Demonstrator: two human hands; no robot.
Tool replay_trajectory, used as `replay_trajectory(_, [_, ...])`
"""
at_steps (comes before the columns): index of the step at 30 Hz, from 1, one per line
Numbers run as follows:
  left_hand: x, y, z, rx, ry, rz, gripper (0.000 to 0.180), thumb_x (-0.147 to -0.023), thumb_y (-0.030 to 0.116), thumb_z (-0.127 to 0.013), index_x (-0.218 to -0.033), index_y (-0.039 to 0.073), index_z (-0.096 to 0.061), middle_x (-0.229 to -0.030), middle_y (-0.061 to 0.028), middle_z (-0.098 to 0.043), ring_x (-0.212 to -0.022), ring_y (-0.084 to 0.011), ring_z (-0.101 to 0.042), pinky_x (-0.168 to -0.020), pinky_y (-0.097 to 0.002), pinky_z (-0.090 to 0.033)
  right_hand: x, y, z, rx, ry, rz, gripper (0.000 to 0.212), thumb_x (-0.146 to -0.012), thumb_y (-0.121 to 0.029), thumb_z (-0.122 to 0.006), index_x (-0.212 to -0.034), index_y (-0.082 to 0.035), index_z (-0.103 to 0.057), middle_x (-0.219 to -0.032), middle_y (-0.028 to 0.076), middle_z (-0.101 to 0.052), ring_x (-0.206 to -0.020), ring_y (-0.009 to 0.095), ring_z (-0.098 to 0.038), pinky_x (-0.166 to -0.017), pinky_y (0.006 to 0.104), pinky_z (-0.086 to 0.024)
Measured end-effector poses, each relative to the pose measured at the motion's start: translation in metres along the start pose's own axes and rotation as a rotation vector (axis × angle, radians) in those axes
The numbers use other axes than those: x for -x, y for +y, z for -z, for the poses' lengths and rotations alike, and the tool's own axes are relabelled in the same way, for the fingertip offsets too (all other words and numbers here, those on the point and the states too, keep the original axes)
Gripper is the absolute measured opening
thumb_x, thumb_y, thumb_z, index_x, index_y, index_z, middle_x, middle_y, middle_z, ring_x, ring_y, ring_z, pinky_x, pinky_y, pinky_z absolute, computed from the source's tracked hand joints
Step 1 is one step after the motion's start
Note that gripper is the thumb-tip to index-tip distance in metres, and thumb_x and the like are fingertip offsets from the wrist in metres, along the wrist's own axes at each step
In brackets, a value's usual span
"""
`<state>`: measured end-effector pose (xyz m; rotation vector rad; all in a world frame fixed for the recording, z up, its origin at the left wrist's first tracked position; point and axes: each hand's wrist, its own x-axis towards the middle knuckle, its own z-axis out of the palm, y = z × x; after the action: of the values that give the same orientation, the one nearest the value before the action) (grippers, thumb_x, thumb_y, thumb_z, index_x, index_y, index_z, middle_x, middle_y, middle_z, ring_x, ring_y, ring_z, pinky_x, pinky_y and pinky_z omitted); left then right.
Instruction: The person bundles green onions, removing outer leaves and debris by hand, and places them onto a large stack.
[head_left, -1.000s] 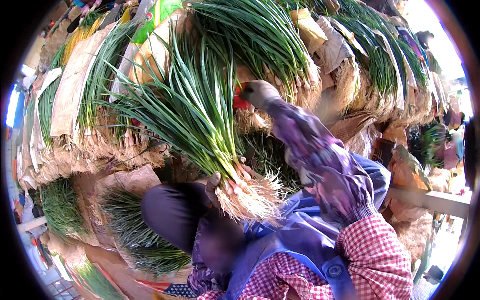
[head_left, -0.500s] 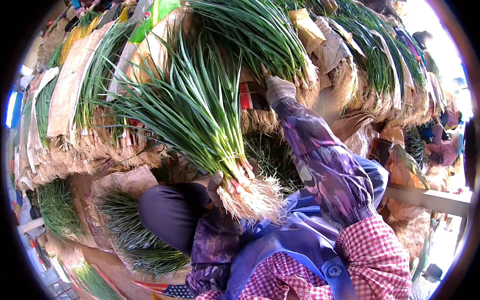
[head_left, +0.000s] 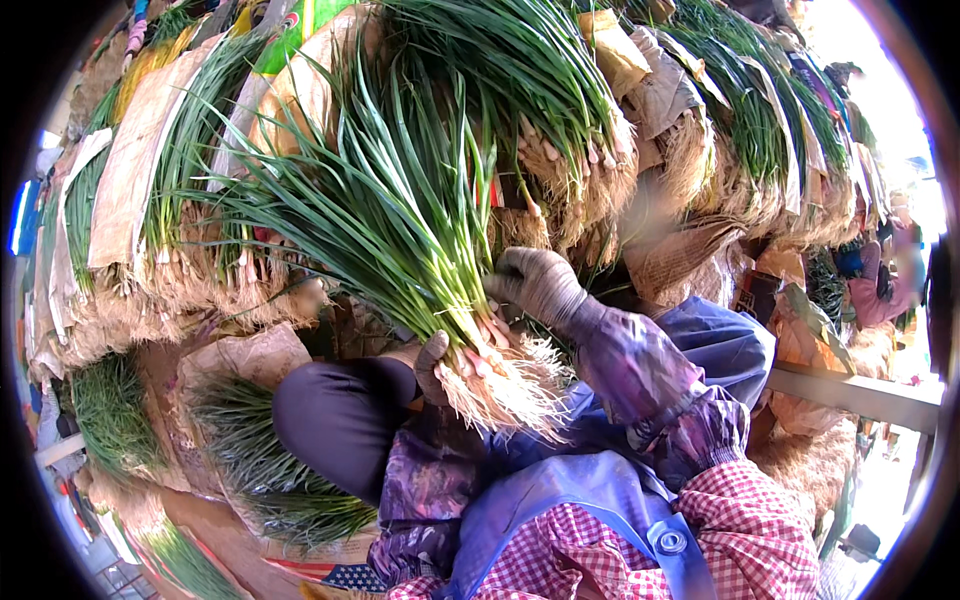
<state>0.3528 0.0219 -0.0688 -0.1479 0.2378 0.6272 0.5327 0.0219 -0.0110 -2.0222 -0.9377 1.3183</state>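
Observation:
A bunch of green onions (head_left: 400,220) with white roots (head_left: 505,385) lies across my lap, leaves fanning up and left. My left hand (head_left: 432,365), in a dirty glove, grips the bunch just above the roots from below. My right hand (head_left: 538,285), also gloved, rests against the stalks on the bunch's right side, fingers curled on them. Purple patterned sleeves and a blue apron (head_left: 560,510) cover my arms and front.
Stacked bundles of green onions (head_left: 560,120) with straw-coloured roots, some wrapped in brown paper (head_left: 130,170), fill the view ahead. More bundles (head_left: 250,460) lie low at the left. A metal rail (head_left: 860,395) runs at the right, and another person's pink sleeve (head_left: 880,290) shows beyond.
My right hand has come back down from the stacked bundles ahead to the stalks of the bunch on my lap. My left hand has kept its grip near the roots.

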Motion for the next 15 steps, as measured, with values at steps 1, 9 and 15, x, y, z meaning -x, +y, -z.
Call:
replay_trajectory(1, [-0.001,0.000,0.001,-0.013,-0.033,-0.005,0.065,-0.081,0.038,-0.055,-0.125,-0.008,-0.040,-0.110,-0.0241,-0.054,-0.098,-0.0331,-0.055,-0.087,-0.0453,-0.046,-0.009,0.009,0.001,-0.111,-0.012,0.115,0.029,-0.081,-0.031,-0.070,-0.090,-0.004,-0.062,-0.073,0.005,-0.064,-0.068,0.014,-0.061,-0.063,0.0287,-0.049])
replay_trajectory(9, [0.002,-0.005,-0.011,-0.078,0.068,-0.128,0.069,-0.081,0.045,-0.051,-0.125,-0.008,-0.041,-0.113,-0.0289,-0.054,-0.096,-0.0369,-0.057,-0.084,-0.0470,-0.048,-0.020,0.055,-0.009,-0.534,-0.475,0.142,0.058,-0.087,-0.035,-0.062,-0.132,-0.003,-0.042,-0.105,0.004,-0.061,-0.089,0.010,-0.057,-0.075,0.0240,-0.050])
replay_trajectory(15, [0.004,-0.001,-0.015,-0.038,-0.023,-0.054,0.070,-0.078,0.041,-0.055,-0.124,-0.009,-0.041,-0.111,-0.0273,-0.054,-0.098,-0.0337,-0.056,-0.084,-0.0432,-0.048,0.022,0.057,0.038,-0.551,-0.329,0.056,0.025,-0.092,-0.025,-0.054,-0.085,-0.002,-0.062,-0.071,0.005,-0.060,-0.060,0.011,-0.057,-0.054,0.0221,-0.047])
